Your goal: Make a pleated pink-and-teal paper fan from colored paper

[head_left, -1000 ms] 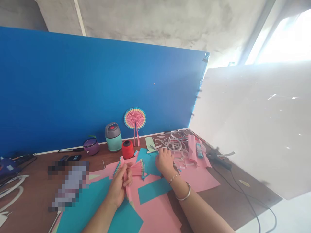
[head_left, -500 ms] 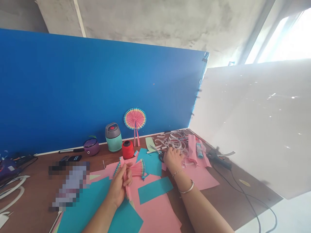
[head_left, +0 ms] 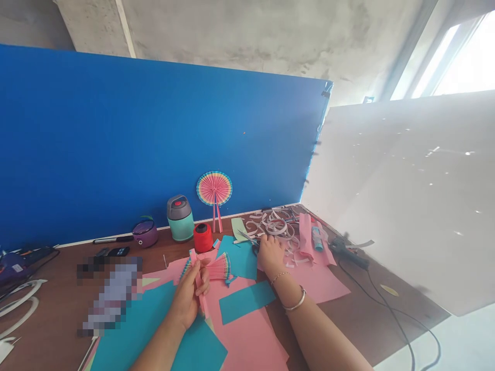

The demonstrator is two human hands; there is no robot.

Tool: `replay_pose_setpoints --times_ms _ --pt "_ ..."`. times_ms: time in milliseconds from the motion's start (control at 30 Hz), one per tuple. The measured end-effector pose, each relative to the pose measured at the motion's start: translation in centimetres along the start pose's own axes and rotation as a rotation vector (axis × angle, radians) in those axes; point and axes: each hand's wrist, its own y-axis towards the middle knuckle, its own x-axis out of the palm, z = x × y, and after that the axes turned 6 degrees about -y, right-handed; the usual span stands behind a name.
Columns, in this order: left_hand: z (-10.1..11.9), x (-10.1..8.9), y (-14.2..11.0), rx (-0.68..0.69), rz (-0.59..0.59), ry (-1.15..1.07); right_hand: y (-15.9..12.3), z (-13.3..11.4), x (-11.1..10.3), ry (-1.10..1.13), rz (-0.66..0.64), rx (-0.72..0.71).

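Observation:
My left hand (head_left: 190, 293) is closed around a pink folded paper strip of a pleated paper fan (head_left: 218, 267), whose pink folds spread to both sides with a blue and yellow striped edge. My right hand (head_left: 271, 253) is lowered, palm down, beside the scissors (head_left: 254, 246), over the near edge of some curled white strips (head_left: 276, 225). Its fingers bend downward and their tips are hidden, so I cannot tell whether they grip the scissors. Below and between the hands lies a blue paper rectangle (head_left: 247, 303) on pink sheets (head_left: 251, 342).
A finished round fan (head_left: 214, 188) leans against the blue panel (head_left: 116, 144). Near it stand a red thread spool (head_left: 203, 238), a mint-and-grey container (head_left: 181, 224) and a purple pot (head_left: 145, 234). A glue gun (head_left: 350, 253) with its cord lies at the right, near a glue stick (head_left: 317, 239).
My right hand has shifted slightly left and closer to the scissors' handles. My left hand keeps its hold on the pleated fan, almost still.

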Motion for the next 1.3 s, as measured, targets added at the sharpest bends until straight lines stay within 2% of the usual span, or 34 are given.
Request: replay_pose_setpoints --times_ms 233,367,500,733,833,933,1033,1100,1200,1300 --pt "-0.2 -0.3 0.1 0.021 -0.011 0.006 0.3 0.2 -1.0 0.035 -0.052 0.095" --pt "-0.2 -0.3 0.2 0.003 -0.008 -0.004 0.3 0.2 -1.2 0.041 -0.018 0.098" --pt "-0.3 -0.4 0.4 0.007 -0.011 0.006 0.2 -0.1 -1.2 0.036 0.041 0.055" --pt "-0.1 -0.1 0.2 -0.001 -0.005 0.004 0.3 -0.3 -0.9 0.066 0.015 -0.012" --pt "-0.2 -0.2 0.2 0.003 -0.006 0.005 0.4 -0.2 -1.2 0.112 0.059 -0.037" --pt "-0.2 -0.3 0.3 0.008 -0.01 0.005 0.4 -0.1 -1.4 0.286 0.211 -0.11" --pt "-0.1 -0.2 0.3 0.004 -0.017 -0.007 0.2 -0.2 -1.3 0.611 0.41 -0.249" --pt "0.1 0.0 0.2 -0.005 -0.012 -0.008 -0.1 -0.5 -1.3 0.866 0.467 -0.324" --pt "0.2 0.2 0.0 -0.009 0.007 0.014 -0.6 -1.2 -1.4 1.228 0.404 -0.292" --pt "0.2 0.2 0.0 -0.004 0.006 0.026 -0.9 -2.1 -1.4 1.558 0.216 -0.177"
